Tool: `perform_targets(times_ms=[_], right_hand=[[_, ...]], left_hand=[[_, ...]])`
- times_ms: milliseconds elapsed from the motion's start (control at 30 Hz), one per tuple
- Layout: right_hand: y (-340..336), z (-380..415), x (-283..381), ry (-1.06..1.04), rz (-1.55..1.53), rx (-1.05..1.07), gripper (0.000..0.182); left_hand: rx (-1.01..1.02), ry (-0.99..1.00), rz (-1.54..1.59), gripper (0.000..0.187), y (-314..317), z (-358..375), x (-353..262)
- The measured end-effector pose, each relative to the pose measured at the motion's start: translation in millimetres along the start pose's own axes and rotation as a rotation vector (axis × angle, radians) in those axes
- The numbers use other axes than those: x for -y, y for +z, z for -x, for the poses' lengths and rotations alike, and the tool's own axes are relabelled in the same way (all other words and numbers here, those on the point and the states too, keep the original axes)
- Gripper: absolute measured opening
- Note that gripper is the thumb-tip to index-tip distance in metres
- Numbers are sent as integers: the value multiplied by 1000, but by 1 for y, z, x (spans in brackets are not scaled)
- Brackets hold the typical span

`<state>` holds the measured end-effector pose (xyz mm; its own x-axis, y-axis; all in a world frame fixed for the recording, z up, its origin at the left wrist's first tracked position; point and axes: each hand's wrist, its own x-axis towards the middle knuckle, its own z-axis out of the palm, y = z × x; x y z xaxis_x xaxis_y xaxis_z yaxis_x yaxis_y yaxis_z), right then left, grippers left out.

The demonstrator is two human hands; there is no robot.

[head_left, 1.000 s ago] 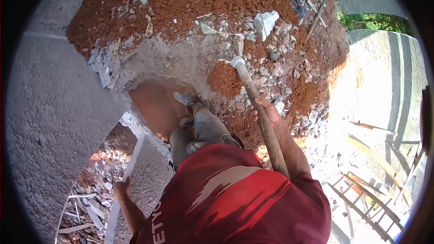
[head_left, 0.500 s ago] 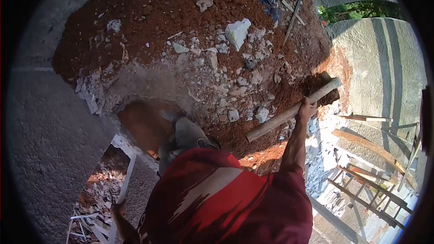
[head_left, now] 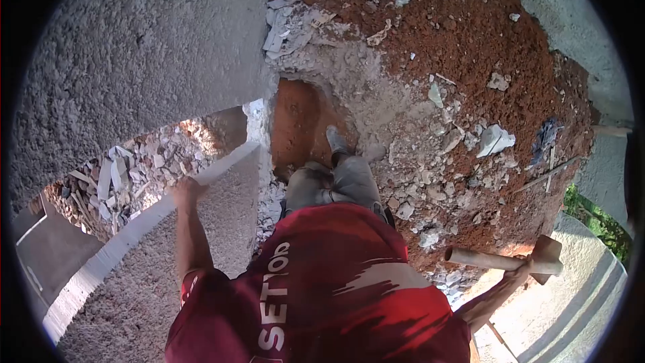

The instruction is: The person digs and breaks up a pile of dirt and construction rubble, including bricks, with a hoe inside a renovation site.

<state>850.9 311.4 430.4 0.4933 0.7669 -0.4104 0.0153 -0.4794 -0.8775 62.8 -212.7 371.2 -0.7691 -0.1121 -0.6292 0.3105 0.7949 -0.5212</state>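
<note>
Firstly, one red shirt (head_left: pixel 349 296), nearest, with white lettering on it. Hands, two. Left hand (head_left: pixel 188 191): laid on the pale top of one low wall (head_left: pixel 232 161), fingers over the edge; how far they are spread cannot be told. Right hand (head_left: pixel 519 275): fingers closed round the handle of one hoe, close to its head, arm out to the right side. Hoe (head_left: pixel 480 259): one, beyond the shirt's right sleeve; handle roughly level across the view, its free end toward the legs, one flat blade (head_left: pixel 547 249) at the far end. Trousers (head_left: pixel 356 181): one pair, grey. Shoe (head_left: pixel 335 138): one in view, at the right edge of one reddish hole (head_left: pixel 293 121). Farther out, broken rubble (head_left: pixel 430 191), pieces too many to count; one large white stone (head_left: pixel 496 141); one dark blue cloth (head_left: pixel 545 138); two thin crossed sticks (head_left: pixel 551 169).
</note>
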Motion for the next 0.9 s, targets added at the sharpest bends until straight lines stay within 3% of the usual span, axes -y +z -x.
perform_targets(times_ms=[67,100,133,167,200,300,367,433,467,533,567,633,667,700,733,800,833,900], right_hand=[[31,24,16,175,-184,207,18],[0,-17,7,519,-189,655,20],[81,76,21,431,-21,411,19],[117,110,14,520,108,416,17],[142,127,-2,552,283,465,15],[223,185,-57,400,651,767,19],[291,222,-90,466,792,878,31],[358,250,-140,539,845,1091,34],[394,275,-162,537,879,1153,30],[448,298,-230,593,902,1232,27],[473,310,-266,609,925,1265,26],[506,320,-346,665,805,1311,24],[518,322,-390,636,809,1308,24],[528,323,-430,608,819,1304,24],[540,325,-464,626,826,1295,24],[556,326,-529,442,952,1330,26],[560,322,-564,468,971,1314,26],[566,313,-634,265,969,1401,31]], left_hand=[[-28,43,-57,52,-8,8,-4],[-3,19,-37,58,-11,7,-5],[25,-6,-14,64,-12,8,-8],[-55,-53,39,69,-19,14,-14],[-138,-102,87,74,-20,19,-19],[-772,146,287,71,9,14,-37],[-568,237,576,76,29,18,-75],[-216,457,943,78,62,26,-120],[204,433,1170,83,47,46,-143],[581,557,1444,87,104,53,-200],[866,525,1697,88,116,64,-226],[1167,478,1867,92,141,73,-264],[1296,386,1972,82,167,79,-284],[1349,305,2124,65,175,81,-300],[1359,282,2117,65,184,69,-310],[1048,-127,1967,44,206,47,-324],[944,-217,1984,34,214,24,-330],[793,-135,1860,26,258,-21,-341]])
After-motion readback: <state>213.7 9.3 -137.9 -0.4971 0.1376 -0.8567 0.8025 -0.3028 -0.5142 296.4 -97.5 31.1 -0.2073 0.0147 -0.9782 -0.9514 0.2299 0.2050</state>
